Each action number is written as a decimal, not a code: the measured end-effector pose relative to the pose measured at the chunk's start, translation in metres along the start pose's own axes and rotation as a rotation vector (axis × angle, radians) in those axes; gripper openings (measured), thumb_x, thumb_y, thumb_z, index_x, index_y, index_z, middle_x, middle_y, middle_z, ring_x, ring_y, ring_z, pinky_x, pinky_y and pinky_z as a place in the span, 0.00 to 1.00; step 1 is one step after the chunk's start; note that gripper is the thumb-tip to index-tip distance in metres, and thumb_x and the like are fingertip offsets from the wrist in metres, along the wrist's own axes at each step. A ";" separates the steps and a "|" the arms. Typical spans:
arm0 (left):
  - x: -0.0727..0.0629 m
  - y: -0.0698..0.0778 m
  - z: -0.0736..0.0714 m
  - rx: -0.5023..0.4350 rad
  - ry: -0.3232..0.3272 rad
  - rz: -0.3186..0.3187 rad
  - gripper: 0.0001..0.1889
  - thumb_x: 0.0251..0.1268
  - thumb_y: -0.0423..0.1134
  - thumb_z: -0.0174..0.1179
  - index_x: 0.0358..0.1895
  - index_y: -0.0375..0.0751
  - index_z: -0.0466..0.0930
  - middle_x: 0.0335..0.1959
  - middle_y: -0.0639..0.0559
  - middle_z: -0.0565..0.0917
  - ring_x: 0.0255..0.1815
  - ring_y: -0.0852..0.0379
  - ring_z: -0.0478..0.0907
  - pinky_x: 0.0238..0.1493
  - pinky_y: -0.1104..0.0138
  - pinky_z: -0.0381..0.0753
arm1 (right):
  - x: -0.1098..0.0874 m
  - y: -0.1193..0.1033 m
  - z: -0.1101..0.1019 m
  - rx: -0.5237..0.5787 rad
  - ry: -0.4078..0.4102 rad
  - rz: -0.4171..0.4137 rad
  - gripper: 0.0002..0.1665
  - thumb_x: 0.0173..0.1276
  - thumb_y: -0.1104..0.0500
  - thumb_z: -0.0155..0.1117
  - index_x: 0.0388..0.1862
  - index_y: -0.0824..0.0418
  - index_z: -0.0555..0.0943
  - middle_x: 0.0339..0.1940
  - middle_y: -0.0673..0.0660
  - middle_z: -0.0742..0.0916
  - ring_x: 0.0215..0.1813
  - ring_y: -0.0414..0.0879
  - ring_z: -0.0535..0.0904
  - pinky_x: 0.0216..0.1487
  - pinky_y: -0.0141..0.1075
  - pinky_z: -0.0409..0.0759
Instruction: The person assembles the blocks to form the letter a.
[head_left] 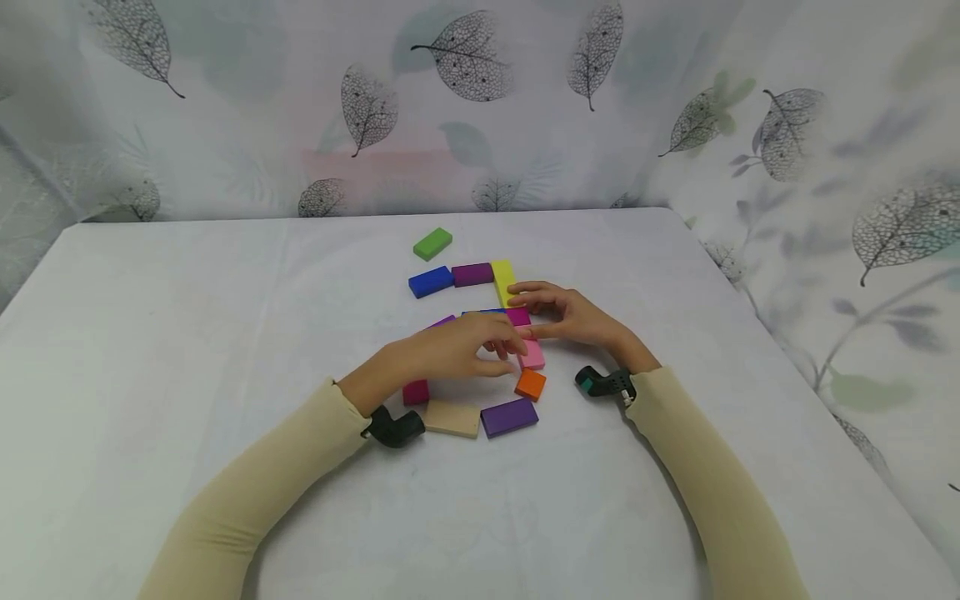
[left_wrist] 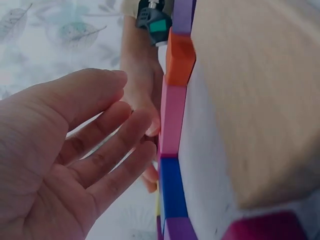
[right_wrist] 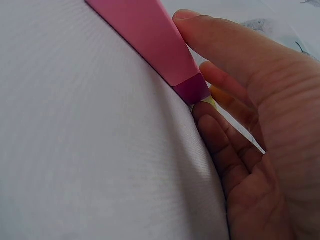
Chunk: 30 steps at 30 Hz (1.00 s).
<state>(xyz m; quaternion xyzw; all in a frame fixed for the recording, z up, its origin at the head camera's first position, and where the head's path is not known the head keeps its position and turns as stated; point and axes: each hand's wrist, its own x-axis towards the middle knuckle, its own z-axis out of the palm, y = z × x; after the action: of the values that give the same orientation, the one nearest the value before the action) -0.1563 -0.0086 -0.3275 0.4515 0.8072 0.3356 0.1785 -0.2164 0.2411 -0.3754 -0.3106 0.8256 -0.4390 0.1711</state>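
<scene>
My left hand (head_left: 453, 346) hovers over the middle of a figure laid from coloured wooden blocks. Its fingers are loosely bent with nothing between them, as the left wrist view also shows. Beside the figure's right side, my right hand (head_left: 577, 321) lies low, its thumb touching the pink block (right_wrist: 150, 40). Its other fingertips are by the magenta block (head_left: 517, 317) and the yellow block (head_left: 502, 279). A blue block (left_wrist: 173, 192) and a purple one (left_wrist: 180, 229) form the middle row, partly hidden by my left hand in the head view.
Along the top lie a blue block (head_left: 431, 282) and a dark purple block (head_left: 472, 275). A green block (head_left: 432, 243) lies apart beyond them. Nearer are an orange block (head_left: 531, 385), a violet block (head_left: 510, 417), a beige block (head_left: 452, 419) and a crimson block (head_left: 416, 392).
</scene>
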 end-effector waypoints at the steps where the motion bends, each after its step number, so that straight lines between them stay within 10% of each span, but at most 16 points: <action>1: -0.001 -0.001 -0.002 0.002 0.013 0.004 0.15 0.67 0.36 0.61 0.55 0.37 0.80 0.50 0.46 0.81 0.48 0.58 0.80 0.55 0.66 0.78 | 0.000 0.000 0.000 0.000 0.000 0.003 0.29 0.63 0.62 0.70 0.63 0.62 0.77 0.72 0.56 0.71 0.76 0.51 0.59 0.74 0.54 0.56; 6: -0.005 -0.005 -0.008 0.025 0.070 0.004 0.14 0.67 0.36 0.61 0.53 0.38 0.81 0.49 0.46 0.82 0.46 0.59 0.80 0.53 0.66 0.80 | 0.001 -0.001 0.000 -0.015 0.000 0.013 0.29 0.63 0.61 0.70 0.63 0.61 0.77 0.72 0.56 0.71 0.75 0.52 0.59 0.73 0.54 0.59; 16: 0.002 -0.011 0.006 0.033 -0.089 0.009 0.13 0.70 0.36 0.58 0.54 0.39 0.81 0.41 0.52 0.84 0.45 0.60 0.78 0.52 0.72 0.78 | 0.001 -0.001 0.000 -0.020 0.007 0.015 0.29 0.63 0.61 0.70 0.63 0.61 0.77 0.72 0.56 0.71 0.76 0.52 0.59 0.73 0.54 0.58; 30: 0.006 -0.007 0.019 0.067 -0.093 0.002 0.15 0.68 0.35 0.60 0.57 0.41 0.80 0.47 0.53 0.85 0.51 0.60 0.78 0.58 0.71 0.74 | 0.002 0.003 0.000 -0.021 0.008 0.016 0.29 0.62 0.60 0.71 0.63 0.60 0.78 0.72 0.56 0.71 0.76 0.51 0.58 0.74 0.54 0.55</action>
<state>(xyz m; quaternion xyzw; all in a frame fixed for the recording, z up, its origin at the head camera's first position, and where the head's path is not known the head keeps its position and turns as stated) -0.1520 0.0010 -0.3458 0.4729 0.8085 0.2874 0.2002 -0.2189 0.2413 -0.3773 -0.3041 0.8332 -0.4303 0.1680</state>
